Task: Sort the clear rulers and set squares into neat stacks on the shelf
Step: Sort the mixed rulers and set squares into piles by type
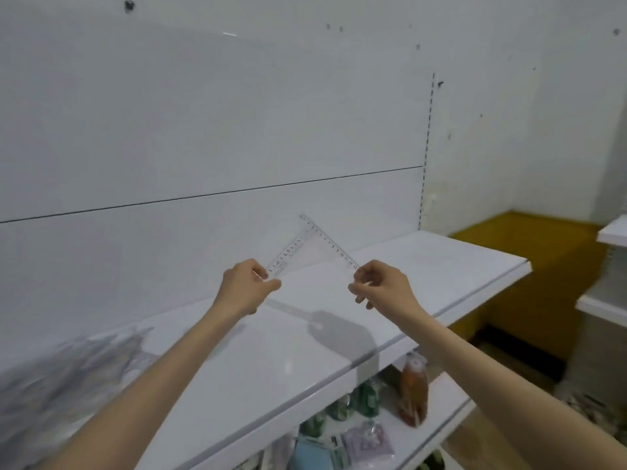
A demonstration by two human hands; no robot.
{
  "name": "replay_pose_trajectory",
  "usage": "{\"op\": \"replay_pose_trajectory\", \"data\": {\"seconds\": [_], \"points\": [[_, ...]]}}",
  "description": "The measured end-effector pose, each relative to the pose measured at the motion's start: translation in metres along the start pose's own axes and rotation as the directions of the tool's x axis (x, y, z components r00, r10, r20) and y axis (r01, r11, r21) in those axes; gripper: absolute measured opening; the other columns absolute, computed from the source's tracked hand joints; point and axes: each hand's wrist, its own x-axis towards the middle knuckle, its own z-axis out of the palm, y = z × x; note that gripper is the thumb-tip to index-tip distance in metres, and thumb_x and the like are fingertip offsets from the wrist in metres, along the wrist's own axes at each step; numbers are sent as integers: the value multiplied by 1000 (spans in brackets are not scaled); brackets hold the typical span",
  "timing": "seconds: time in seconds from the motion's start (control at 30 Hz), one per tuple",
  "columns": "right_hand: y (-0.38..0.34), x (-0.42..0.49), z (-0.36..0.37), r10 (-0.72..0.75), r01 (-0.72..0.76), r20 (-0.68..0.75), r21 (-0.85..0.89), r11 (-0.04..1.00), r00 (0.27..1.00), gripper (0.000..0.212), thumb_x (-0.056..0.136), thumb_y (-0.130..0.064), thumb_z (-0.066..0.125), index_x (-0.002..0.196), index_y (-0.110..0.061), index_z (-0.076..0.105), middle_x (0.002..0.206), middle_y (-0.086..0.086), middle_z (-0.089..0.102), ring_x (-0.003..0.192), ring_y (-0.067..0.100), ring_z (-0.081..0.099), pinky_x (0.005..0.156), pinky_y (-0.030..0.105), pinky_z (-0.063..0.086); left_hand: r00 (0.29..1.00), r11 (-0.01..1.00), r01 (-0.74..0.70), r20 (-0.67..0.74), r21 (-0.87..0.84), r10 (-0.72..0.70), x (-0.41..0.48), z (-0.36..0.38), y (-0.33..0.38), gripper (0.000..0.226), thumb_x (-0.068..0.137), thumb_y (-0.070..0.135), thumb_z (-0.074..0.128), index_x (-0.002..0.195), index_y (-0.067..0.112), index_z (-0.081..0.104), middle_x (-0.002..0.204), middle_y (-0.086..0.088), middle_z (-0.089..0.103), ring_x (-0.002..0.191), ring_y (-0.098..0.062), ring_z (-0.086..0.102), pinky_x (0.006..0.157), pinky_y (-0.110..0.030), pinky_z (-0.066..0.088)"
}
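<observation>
Scale numbers on the clear set square

Centre of the frame: the set square (pixel 310 254) bears printed scale digits. About 7 to 13 read along its right edge, while the left edge's digits run sideways and are barely legible.

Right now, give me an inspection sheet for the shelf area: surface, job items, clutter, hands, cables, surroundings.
Surface: white shelf, glossy.
Job's things: clear set square held above the shelf, point up; blurred pile at left, too smeared to identify.
Clutter: orange bottle and purple packet on the lower shelf.
Hands: left hand and right hand each pinch a lower corner of the set square.
Cables: nothing seen.
Surroundings: white back panel; yellow base at right.
</observation>
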Motion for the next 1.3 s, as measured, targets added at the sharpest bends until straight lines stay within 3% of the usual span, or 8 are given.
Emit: {"op": "replay_pose_trajectory", "data": {"seconds": [0.13, 0.37, 0.6, 0.7, 0.8, 0.93, 1.03, 1.3], "points": [[43, 11, -82, 15, -21, -64, -96, 995, 998, 14, 79, -4, 70, 90, -8, 62, 81, 5, 67, 56, 9, 62, 49, 18, 49, 998, 999, -19, 59, -26, 20, 1, 94, 46, 29, 84, 32, 66, 95, 8, 54, 94, -12, 63, 60, -19, 56, 42, -25, 44], [109, 55, -210, 58, -74, -123, -132, 989, 991, 41, 80, -6, 72, 112, -19, 51, 90, 4, 63, 63, 14, 63, 47, 11, 44, 998, 997, -13, 59, 70, 9, 19, 222, 127, 32, 87, 41, 57, 92, 10, 51, 72, -5, 68, 46, -18, 58, 59, -33, 52], [187, 108, -313, 126, -181, -234, -230, 956, 964, 36, 79, -12, 74, 111, -15, 57, 93, 2, 64, 77, 13, 63, 63, 22, 53, 996, 974, 12, 83, 225, -31, 44, 323, 174, 32, 88, 42, 49, 81, 11, 48, 74, 3, 64, 46, -21, 65, 56, -29, 51], [215, 134, -325, 129, -192, -253, -241, 951, 959, 36, 80, -12, 74, 112, -12, 57, 100, 3, 64, 84, 10, 59, 66, 18, 50, 996, 965, 19, 84, 262, -43, 62, 351, 183, 32, 88, 43, 48, 76, 14, 45, 74, 0, 66, 45, -21, 63, 50, -23, 42], [233, 161, -327, 103, -162, -226, -259, 952, 969, 36, 83, -12, 71, 115, -15, 55, 101, 2, 64, 85, 11, 60, 68, 15, 46, 994, 962, 38, 89, 269, -64, 87, 380, 190, 40, 86, 48, 48, 91, 8, 53, 86, -5, 67, 62, -27, 63, 53, -26, 40], [252, 201, -325, 26, -91, -166, -401, 911, 986, 28, 85, -15, 68, 112, -14, 60, 108, 5, 67, 92, 14, 61, 82, 24, 52, 991, 942, 23, 115, 334, -65, 118, 423, 199, 47, 88, 50, 46, 107, 7, 53, 102, -8, 63, 82, -29, 62, 58, -28, 40], [266, 220, -322, 14, -75, -119, -527, 847, 993, 28, 88, -26, 64, 115, -19, 60, 111, 1, 67, 95, 16, 61, 81, 30, 54, 990, 891, -7, 129, 454, -58, 131, 451, 211, 52, 92, 48, 45, 124, 8, 39, 117, -10, 57, 104, -29, 57, 70, -30, 40], [283, 257, -337, -23, 77, 85, -718, 692, 996, 26, 88, -35, 56, 106, -18, 66, 102, -1, 68, 88, 15, 59, 74, 29, 53, 987, 823, -85, 163, 561, -9, 163, 504, 238, 46, 90, 40, 45, 128, 15, 40, 118, -9, 57, 109, -28, 55, 81, -32, 42]]}}
